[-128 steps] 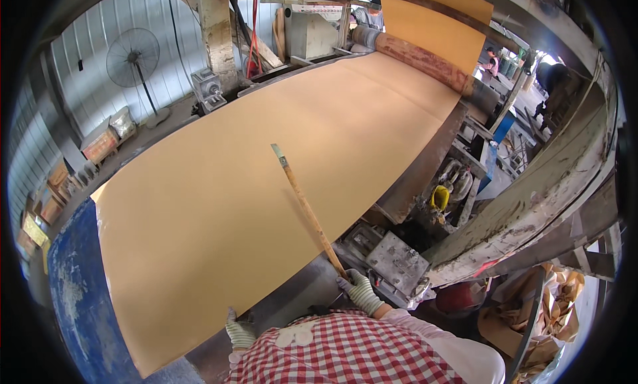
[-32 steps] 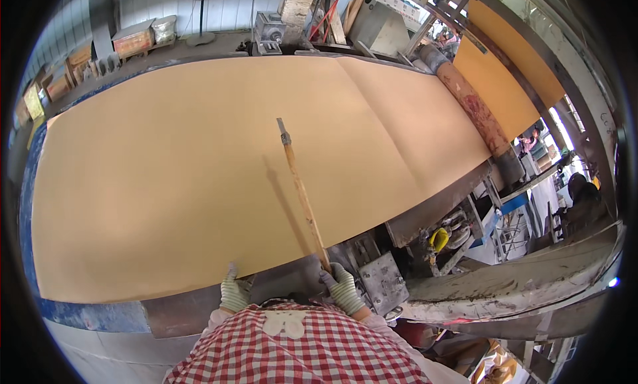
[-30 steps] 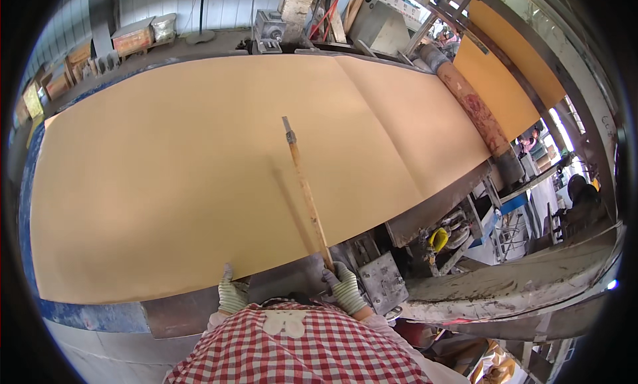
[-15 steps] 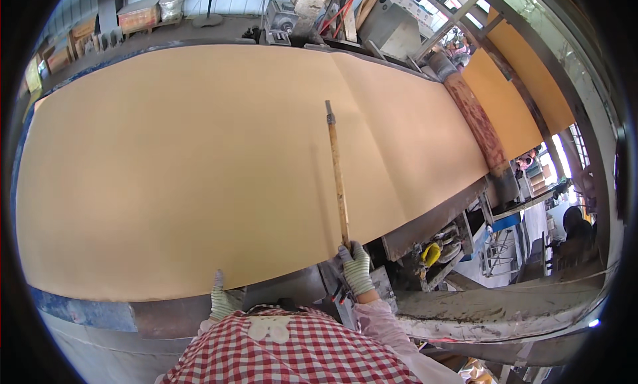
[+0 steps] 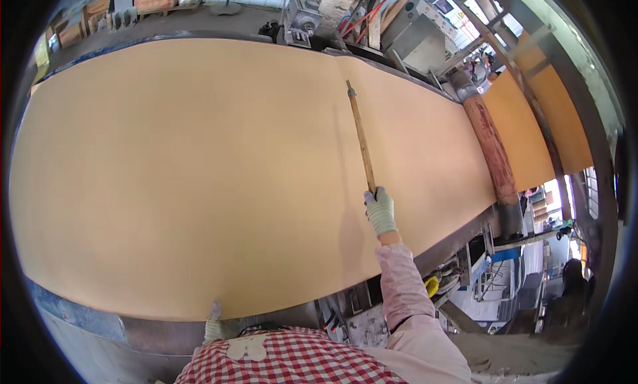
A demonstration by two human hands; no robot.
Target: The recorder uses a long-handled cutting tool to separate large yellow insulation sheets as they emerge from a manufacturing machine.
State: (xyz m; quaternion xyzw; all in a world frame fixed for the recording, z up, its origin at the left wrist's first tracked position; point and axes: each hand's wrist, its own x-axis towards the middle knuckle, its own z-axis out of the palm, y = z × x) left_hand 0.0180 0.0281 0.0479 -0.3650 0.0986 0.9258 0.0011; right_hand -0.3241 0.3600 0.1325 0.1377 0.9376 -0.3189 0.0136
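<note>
A wide tan sheet (image 5: 199, 171) with a smooth surface spreads across the table before me. My right hand (image 5: 381, 212), in a striped white glove, is closed around the lower end of a wooden stick (image 5: 363, 141). The stick has a narrow metal tip and slants away over the sheet, its shadow falling to its left. At the sheet's near edge is my left hand (image 5: 214, 323), also gloved, with one digit stretched out over the margin. Its other fingers are hidden, and I see nothing held in it.
On the right, the sheet runs to a worn reddish roller (image 5: 490, 145), beyond which hang orange sheets (image 5: 522, 131). A blue-edged table rim (image 5: 73, 311) shows at the near left. Machine parts (image 5: 304, 22) and a grey cabinet (image 5: 419, 38) stand along the far side.
My right hand has moved forward and right over the sheet, carrying the stick. The sheet's raised fold near the stick looks flatter. My left hand stays at the near edge.
</note>
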